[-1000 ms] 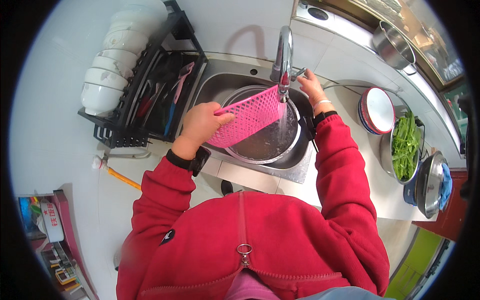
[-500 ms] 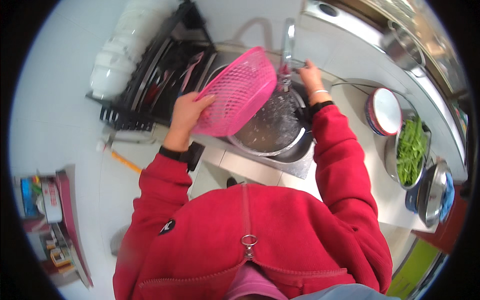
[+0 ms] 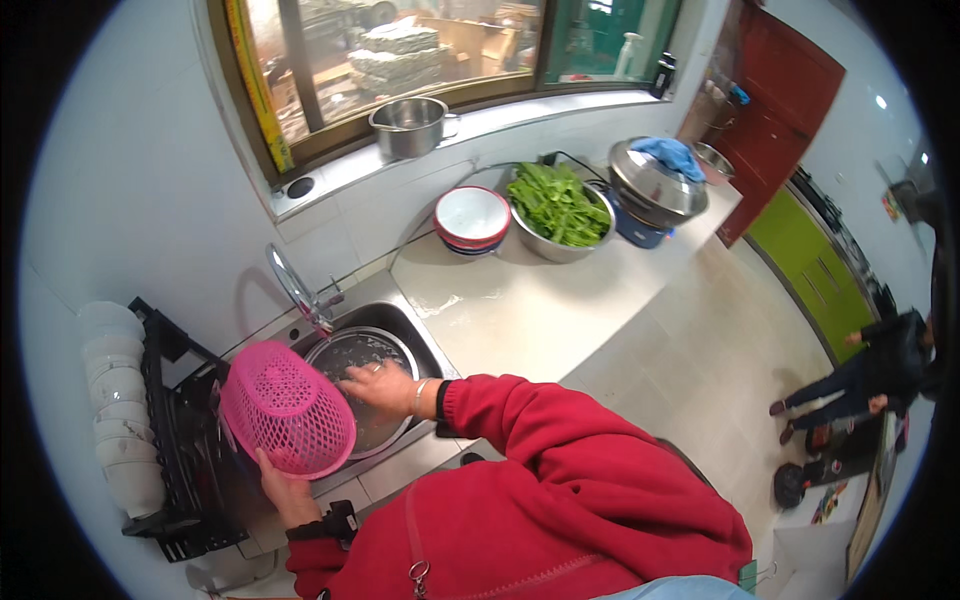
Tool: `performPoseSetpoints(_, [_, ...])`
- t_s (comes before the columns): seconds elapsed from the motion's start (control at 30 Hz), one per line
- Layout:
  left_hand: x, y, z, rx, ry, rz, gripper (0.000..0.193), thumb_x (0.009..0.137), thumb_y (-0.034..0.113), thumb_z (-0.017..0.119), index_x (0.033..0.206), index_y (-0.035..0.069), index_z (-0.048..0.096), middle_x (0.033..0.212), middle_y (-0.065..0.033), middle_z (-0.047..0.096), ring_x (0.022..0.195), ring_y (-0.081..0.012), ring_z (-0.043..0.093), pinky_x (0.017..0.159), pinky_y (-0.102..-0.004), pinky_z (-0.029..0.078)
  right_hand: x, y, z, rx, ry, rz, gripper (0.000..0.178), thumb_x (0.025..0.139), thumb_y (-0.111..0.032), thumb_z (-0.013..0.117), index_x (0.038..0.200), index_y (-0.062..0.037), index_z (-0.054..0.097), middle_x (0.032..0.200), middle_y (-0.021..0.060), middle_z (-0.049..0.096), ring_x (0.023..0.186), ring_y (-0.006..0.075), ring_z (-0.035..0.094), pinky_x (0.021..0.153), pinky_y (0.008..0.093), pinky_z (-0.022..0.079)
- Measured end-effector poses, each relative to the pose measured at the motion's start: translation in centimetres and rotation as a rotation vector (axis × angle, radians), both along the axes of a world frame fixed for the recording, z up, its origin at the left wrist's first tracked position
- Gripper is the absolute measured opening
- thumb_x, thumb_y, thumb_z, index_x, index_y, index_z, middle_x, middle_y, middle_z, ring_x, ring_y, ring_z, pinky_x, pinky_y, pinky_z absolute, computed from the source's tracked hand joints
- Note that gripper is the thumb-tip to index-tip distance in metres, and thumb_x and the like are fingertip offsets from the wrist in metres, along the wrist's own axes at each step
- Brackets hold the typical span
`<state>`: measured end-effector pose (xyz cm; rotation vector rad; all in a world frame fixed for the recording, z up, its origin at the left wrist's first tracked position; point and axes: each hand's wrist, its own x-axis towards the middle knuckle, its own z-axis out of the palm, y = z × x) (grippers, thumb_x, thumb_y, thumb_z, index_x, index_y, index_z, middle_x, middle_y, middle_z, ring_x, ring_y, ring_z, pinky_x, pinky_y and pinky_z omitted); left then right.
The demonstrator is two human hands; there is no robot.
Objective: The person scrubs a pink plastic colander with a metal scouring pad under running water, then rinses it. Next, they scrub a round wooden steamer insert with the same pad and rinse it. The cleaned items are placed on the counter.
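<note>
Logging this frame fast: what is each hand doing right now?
Left hand: closed on the pink basket.
Right hand: open, resting in the metal basin.

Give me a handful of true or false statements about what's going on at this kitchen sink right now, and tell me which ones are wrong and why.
1. The left hand holds a pink basket. True.
2. The right hand is on the tap. False: it reaches into the metal basin in the sink.
3. A metal bowl on the counter holds green leaves. True.
4. The pot on the window sill is pink. False: it is bare metal.
5. White bowls are stacked beside the black rack. True.
</note>
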<state>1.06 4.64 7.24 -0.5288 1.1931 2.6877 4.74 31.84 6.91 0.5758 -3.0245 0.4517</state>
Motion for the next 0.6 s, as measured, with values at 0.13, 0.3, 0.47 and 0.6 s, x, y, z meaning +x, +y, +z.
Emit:
performPoseSetpoints(0.13, [4.1, 0.5, -0.4, -0.696, 0.807, -0.277, 0.038, 0.094, 0.021, 0.046, 0.122, -0.004, 0.039, 0.112, -0.0140, 0.050, 0.104, -0.0246, 0.052, 0.094, -0.0398, 0.042, 3.9, -6.1, 1.7, -0.280, 0.084, -0.005, 0.095, 0.062, -0.030, 0.075, 0.139, -0.0100, 0.024, 0.137, 0.0280, 0.026, 0.125, 0.0442, 0.032, 0.090, 0.0459, 0.045])
performPoseSetpoints(0.3, [4.4, 3.0, 3.7, 0.023, 0.239, -0.239, 0.034, 0.092, 0.016, 0.047, 0.121, -0.001, 0.042, 0.115, -0.0114, 0.050, 0.106, -0.0233, 0.051, 0.090, -0.0372, 0.046, 4.5, -8.4, 0.9, -0.329, 0.280, -0.195, 0.073, 0.073, -0.010, 0.060, 0.135, 0.0019, 0.024, 0.135, 0.0327, 0.024, 0.124, 0.0480, 0.031, 0.090, 0.0426, 0.045])
performPoseSetpoints(0.47, [6.0, 0.1, 6.8, -0.155, 0.376, -0.838, 0.031, 0.089, 0.024, 0.054, 0.115, 0.006, 0.053, 0.116, -0.0097, 0.054, 0.100, -0.0195, 0.056, 0.068, -0.0367, 0.053, 3.6, -3.6, -1.1, -0.237, 0.439, -0.170, 0.069, 0.075, -0.007, 0.055, 0.137, 0.0018, 0.025, 0.137, 0.0270, 0.031, 0.128, 0.0390, 0.031, 0.099, 0.0402, 0.037])
performPoseSetpoints(0.6, [8.6, -2.3, 8.3, -1.271, 0.423, -0.789, 0.028, 0.079, 0.022, 0.062, 0.104, 0.011, 0.063, 0.117, -0.0103, 0.055, 0.117, -0.0259, 0.045, 0.092, -0.0468, 0.036, 5.9, 0.9, -1.6, -0.414, 0.425, -0.145, 0.056, 0.080, 0.002, 0.048, 0.134, 0.0010, 0.033, 0.135, 0.0238, 0.036, 0.126, 0.0367, 0.036, 0.104, 0.0388, 0.030])
